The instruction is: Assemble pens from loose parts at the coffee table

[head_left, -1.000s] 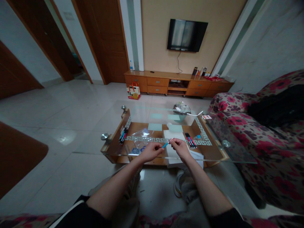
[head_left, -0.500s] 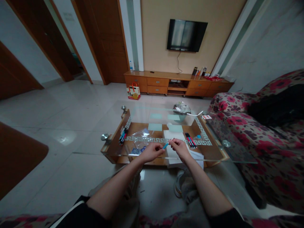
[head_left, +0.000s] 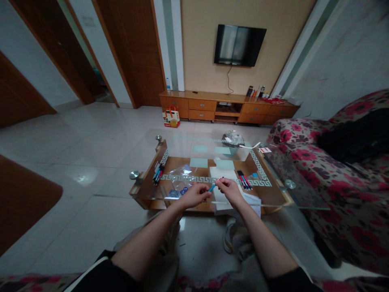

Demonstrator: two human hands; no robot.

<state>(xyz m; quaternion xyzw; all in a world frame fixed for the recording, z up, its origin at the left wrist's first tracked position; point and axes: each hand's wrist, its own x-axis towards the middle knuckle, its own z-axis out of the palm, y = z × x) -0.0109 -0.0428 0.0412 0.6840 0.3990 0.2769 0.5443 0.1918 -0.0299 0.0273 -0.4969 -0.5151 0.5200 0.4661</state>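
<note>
Both hands pinch one small blue pen [head_left: 212, 187] between them over the near edge of the glass surface [head_left: 273, 194]. Left hand [head_left: 194, 194] grips its lower end, right hand [head_left: 228, 190] the upper end, fingers closed narrow. Risk: pen is thin, held by fingertips only, so a slip could drop a part onto the white paper [head_left: 223, 174] or off the near edge to the floor. Both forearms extended forward, wrists angled inward, knuckles up. Pen bundles lie at 10 o'clock [head_left: 157, 173] and 2 o'clock [head_left: 244, 179] of the hands.
</note>
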